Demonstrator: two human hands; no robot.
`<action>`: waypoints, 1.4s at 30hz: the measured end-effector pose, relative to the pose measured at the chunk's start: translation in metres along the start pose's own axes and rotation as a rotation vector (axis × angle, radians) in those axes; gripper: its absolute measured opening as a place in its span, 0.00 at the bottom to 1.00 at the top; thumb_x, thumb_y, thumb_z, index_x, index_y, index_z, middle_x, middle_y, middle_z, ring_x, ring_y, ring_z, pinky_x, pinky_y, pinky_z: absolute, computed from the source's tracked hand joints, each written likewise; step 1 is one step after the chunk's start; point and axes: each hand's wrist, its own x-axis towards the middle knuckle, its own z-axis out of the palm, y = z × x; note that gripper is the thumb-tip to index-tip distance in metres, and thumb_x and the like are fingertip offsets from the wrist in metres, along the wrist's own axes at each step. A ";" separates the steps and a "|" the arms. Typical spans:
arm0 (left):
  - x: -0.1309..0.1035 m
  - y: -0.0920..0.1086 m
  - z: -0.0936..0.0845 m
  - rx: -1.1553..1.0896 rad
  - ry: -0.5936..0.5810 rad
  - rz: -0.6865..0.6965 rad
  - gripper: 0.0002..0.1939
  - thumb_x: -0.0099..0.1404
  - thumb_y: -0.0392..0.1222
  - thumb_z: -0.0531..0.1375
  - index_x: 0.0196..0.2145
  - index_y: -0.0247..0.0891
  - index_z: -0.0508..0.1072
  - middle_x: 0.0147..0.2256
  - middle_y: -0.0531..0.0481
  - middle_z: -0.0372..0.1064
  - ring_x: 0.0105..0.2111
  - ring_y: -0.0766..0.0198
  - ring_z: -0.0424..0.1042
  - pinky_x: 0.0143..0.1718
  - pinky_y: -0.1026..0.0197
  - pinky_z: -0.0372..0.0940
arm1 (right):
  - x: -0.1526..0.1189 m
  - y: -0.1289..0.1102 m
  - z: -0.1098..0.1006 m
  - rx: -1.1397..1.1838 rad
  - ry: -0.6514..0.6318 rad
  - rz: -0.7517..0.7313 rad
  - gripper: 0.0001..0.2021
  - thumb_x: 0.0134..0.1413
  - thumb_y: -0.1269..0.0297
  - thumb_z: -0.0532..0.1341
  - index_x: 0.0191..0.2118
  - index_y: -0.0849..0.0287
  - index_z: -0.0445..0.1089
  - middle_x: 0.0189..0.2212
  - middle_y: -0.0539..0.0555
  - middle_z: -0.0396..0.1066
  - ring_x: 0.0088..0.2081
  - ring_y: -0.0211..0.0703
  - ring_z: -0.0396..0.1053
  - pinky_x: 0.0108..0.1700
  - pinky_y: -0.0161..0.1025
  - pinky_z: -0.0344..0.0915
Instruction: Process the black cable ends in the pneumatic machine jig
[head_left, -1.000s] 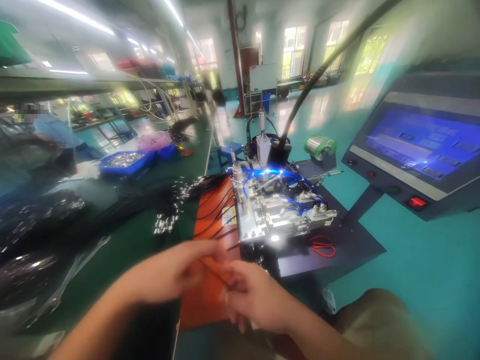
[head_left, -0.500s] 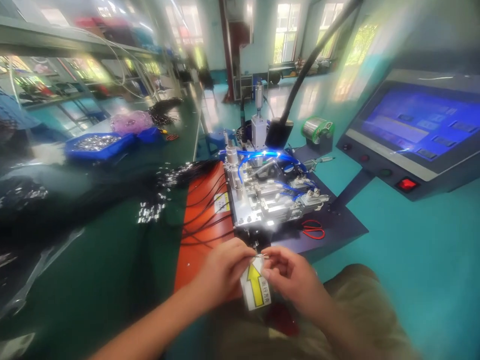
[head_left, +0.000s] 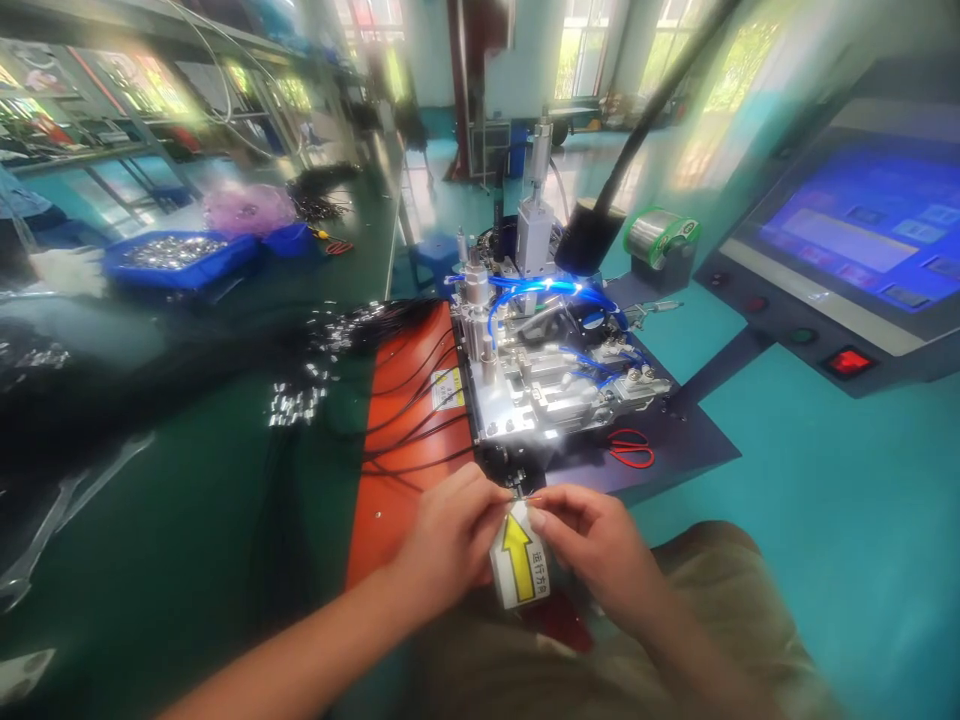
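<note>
My left hand (head_left: 454, 520) is closed in a pinch near the front of the machine. Opposite it, my right hand (head_left: 600, 540) pinches too, and the fingertips almost meet. Between them runs a thin wire-like piece (head_left: 523, 498), too small to make out well. Just below the fingers is a white label (head_left: 520, 565) with a yellow arrow and printed characters. Beyond my hands stands a metal bench machine (head_left: 547, 390) with cylinders and blue air tubes. Red-handled scissors (head_left: 632, 449) lie on its dark base, to the right of my hands.
Black cables (head_left: 420, 390) with shiny ends spread over the orange plate (head_left: 397, 515) and green table. A blue tray (head_left: 180, 265) of small metal parts sits far left. To the right are a solder wire spool (head_left: 652, 237) and a lit control screen (head_left: 862, 225).
The view has turned slightly, so the machine and screen sit farther right. My right fingers have drawn closer to my left fingertips and closed more tightly.
</note>
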 end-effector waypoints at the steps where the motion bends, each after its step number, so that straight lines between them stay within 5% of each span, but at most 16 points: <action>1: 0.000 0.000 0.000 0.005 0.001 -0.007 0.06 0.68 0.35 0.57 0.34 0.38 0.73 0.28 0.52 0.65 0.28 0.68 0.65 0.28 0.65 0.59 | 0.000 -0.001 0.002 0.004 0.007 -0.005 0.12 0.56 0.56 0.66 0.38 0.60 0.76 0.27 0.51 0.73 0.24 0.37 0.64 0.25 0.32 0.60; 10: -0.005 -0.003 0.002 0.051 0.014 -0.096 0.04 0.67 0.37 0.58 0.33 0.38 0.72 0.28 0.53 0.64 0.28 0.67 0.65 0.28 0.64 0.58 | 0.004 -0.009 0.009 0.029 0.046 0.035 0.13 0.57 0.55 0.64 0.37 0.61 0.75 0.14 0.46 0.63 0.16 0.33 0.56 0.16 0.29 0.51; 42: -0.005 -0.007 0.002 0.217 0.084 0.082 0.08 0.68 0.33 0.54 0.29 0.38 0.65 0.27 0.52 0.60 0.27 0.66 0.62 0.27 0.63 0.58 | 0.007 -0.013 0.023 0.340 0.018 0.068 0.16 0.52 0.55 0.69 0.37 0.65 0.72 0.16 0.48 0.69 0.14 0.31 0.59 0.17 0.29 0.57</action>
